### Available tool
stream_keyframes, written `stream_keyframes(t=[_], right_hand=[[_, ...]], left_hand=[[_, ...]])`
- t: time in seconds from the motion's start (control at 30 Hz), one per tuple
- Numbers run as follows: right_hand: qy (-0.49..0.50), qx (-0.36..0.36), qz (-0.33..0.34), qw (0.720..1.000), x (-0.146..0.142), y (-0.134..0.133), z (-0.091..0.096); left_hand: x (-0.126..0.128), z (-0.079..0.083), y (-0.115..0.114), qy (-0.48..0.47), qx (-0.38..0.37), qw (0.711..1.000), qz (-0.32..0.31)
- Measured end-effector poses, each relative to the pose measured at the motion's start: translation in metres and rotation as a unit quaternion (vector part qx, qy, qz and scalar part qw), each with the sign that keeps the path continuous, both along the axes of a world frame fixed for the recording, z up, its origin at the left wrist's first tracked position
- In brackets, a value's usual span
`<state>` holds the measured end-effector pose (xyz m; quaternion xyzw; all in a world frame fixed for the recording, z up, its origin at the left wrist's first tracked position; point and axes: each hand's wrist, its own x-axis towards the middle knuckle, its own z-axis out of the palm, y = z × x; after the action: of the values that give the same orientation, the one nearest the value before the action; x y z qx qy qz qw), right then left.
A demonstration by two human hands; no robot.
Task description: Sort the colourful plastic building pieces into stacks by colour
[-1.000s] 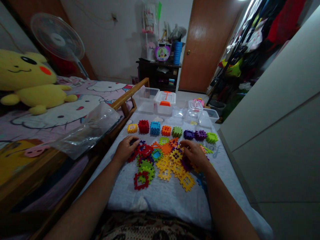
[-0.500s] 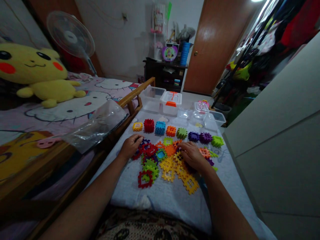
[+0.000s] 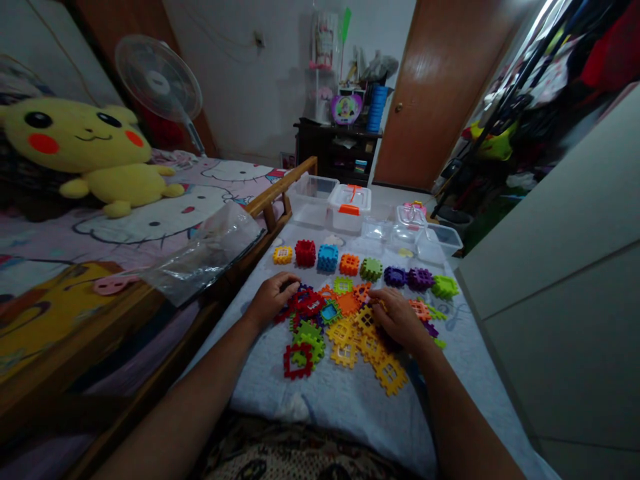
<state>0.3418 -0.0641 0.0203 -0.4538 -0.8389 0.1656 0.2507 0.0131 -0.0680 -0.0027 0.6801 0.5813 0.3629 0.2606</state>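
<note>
Loose plastic interlocking tiles with notched edges lie in a pile on the cloth-covered surface. My left hand (image 3: 274, 299) rests at the pile's left edge beside red tiles (image 3: 309, 303) and dark blue ones, thumb and fingers apart. On the right, my right hand (image 3: 400, 319) bends over the pile, with its fingers closed on a small yellow tile (image 3: 381, 304), mostly hidden. Yellow window tiles (image 3: 345, 331) spread below it. An orange tile (image 3: 349, 304) and a blue tile (image 3: 330, 311) lie between the hands. Green tiles (image 3: 309, 337) and a red frame tile (image 3: 298, 361) are nearer me.
Behind the pile stands a row of tile stacks by colour, among them a red stack (image 3: 305, 253) and a blue stack (image 3: 328, 257). Clear plastic boxes (image 3: 313, 207) stand farther back. A wooden rail (image 3: 280, 190) runs along the left; a pale cabinet (image 3: 560, 267) is at right.
The view has turned slightly left, so everything sits a little farther right. Both hands stay at the pile; yellow now shows at my right fingertips.
</note>
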Motion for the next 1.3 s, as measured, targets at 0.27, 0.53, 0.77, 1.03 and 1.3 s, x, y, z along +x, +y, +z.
stream_keyframes(t=[0.27, 0.53, 0.77, 1.03, 1.3], right_hand=[[0.013, -0.007, -0.034, 0.999, 0.006, -0.001, -0.002], [0.114, 0.013, -0.199, 0.973, 0.039, 0.013, 0.002], [0.115, -0.006, -0.249, 0.962, 0.067, 0.019, 0.006], [-0.024, -0.021, -0.165, 0.986, 0.055, 0.019, -0.008], [-0.134, -0.025, -0.076, 0.988, 0.028, 0.006, 0.001]], left_hand=[[0.006, 0.003, -0.003, 0.028, 0.017, 0.998, -0.050], [-0.002, -0.004, 0.006, -0.002, 0.042, 0.999, 0.017], [-0.008, -0.011, 0.010, -0.013, 0.014, 0.999, 0.033], [-0.004, -0.009, 0.010, 0.000, 0.002, 0.999, 0.039], [-0.003, -0.007, 0.009, 0.010, -0.003, 0.999, 0.044]])
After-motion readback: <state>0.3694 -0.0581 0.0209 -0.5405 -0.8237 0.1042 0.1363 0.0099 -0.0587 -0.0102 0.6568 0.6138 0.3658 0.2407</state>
